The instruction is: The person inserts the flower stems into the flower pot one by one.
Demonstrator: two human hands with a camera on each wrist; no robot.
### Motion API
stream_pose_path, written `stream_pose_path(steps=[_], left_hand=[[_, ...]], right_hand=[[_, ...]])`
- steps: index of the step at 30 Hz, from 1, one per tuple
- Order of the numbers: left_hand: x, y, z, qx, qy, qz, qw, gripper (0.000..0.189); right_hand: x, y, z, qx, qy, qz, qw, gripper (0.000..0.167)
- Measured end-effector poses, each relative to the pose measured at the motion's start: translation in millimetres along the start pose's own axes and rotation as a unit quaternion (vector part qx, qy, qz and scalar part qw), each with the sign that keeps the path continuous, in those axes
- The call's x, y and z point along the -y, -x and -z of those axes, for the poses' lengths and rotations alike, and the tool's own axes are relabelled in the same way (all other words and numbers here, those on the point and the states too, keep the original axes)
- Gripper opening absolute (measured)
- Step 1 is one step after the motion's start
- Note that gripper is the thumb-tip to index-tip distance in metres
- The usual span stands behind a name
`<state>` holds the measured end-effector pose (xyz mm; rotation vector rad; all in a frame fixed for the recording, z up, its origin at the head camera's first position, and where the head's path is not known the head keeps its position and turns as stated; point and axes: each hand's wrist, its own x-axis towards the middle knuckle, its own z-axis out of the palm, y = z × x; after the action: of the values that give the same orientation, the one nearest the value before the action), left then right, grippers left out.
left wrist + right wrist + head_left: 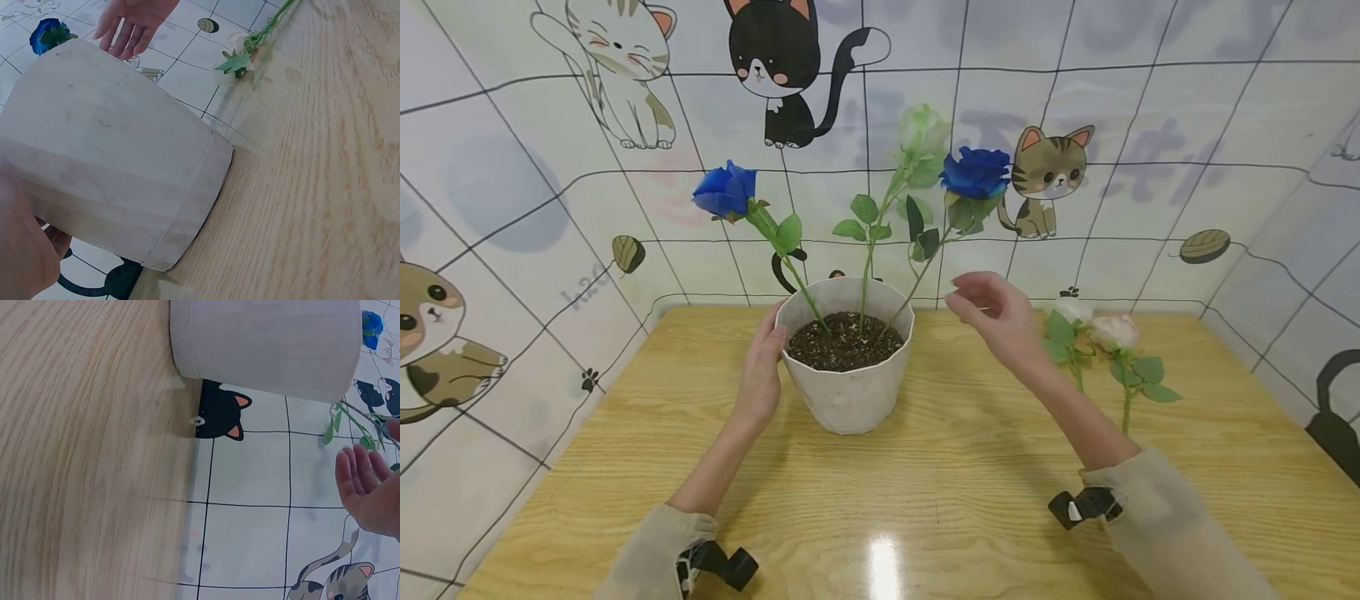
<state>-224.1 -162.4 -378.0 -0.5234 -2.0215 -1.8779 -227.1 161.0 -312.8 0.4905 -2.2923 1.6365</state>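
A white flower pot (848, 396) filled with dark soil (844, 354) stands on the table. My left hand (762, 375) holds the pot's left side near the rim; in the left wrist view its fingers pass behind the pot wall (112, 131). Three artificial roses rise from the soil: a blue rose (726, 192) leaning left, a pale green rose (922, 137) in the middle and a second blue rose (976, 173) leaning right. My right hand (1000, 321) hovers right of the pot, near the right blue rose's stem, its fingers loosely bent and holding nothing.
A white rose (1072, 312) and a pale pink rose (1114, 332) lie on the wooden table (970, 500) at the right, partly behind my right forearm. A cloth (910, 50) with cartoon cats and grid lines hangs behind and beside the table.
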Motion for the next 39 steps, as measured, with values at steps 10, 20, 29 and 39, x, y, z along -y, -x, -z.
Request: stream_pose_path(steps=[10,20,29,39], left_hand=[[0.8,-0.7,-0.1,0.001,-0.003,-0.003,1.0000,0.050],[0.4,-1.0,0.2,-0.005,-0.021,0.010,0.9997,0.050],[-0.4,0.3,-0.7,-0.003,-0.012,0.008,0.9999,0.049],[1.0,0.1,-0.3,-0.001,-0.011,0.004,0.9999,0.049]], right_hand=[[-0.3,11.4,29.3,0.022,0.020,-0.029,0.9991,0.036],[-15.6,22.0,60.0,0.028,0.071,-0.036,0.9964,0.039],[-30.0,31.4,88.3,0.028,0.122,-0.082,0.9888,0.043],[-50.1,43.6,111.1,0.029,0.166,-0.100,0.9807,0.045]])
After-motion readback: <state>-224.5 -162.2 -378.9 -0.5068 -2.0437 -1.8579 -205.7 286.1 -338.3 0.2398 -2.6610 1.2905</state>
